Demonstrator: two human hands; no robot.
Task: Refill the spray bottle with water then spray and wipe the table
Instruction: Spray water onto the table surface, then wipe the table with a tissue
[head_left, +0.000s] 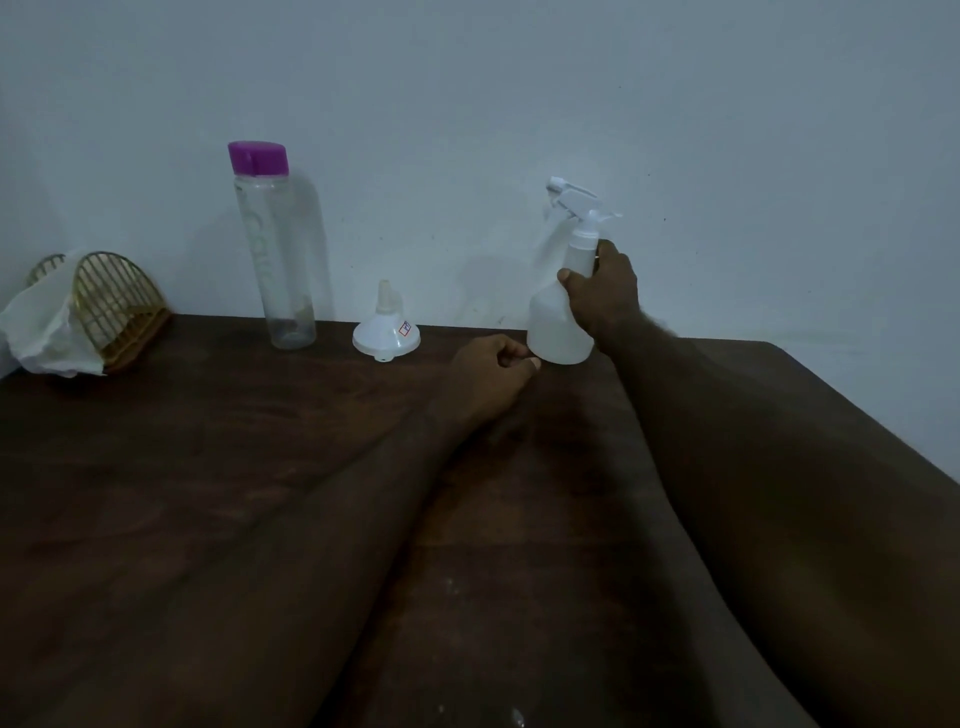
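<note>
Two bare forearms lay across a dark, matt wooden bench (208, 467), which was speckled pale at the near edge.

Left hand (493, 364): grip loosely curled, grasping nothing. It rested just beside the sprayer's base, probably to steady it.

Right hand (605, 291): grip clasped round the shoulder of a white translucent plastic spray bottle (556, 332). The bottle stood upright near the bench's far edge with its trigger head fitted; unscrewing judged next.

Small white plastic funnel (385, 335): mouth down, spout up, apart to the left.

Tall clear cylindrical bottle, purple cap (272, 249): capped, against the wall.

Gold wire holder (122, 306): far left, draped with a crumpled white cloth (41, 332).
</note>
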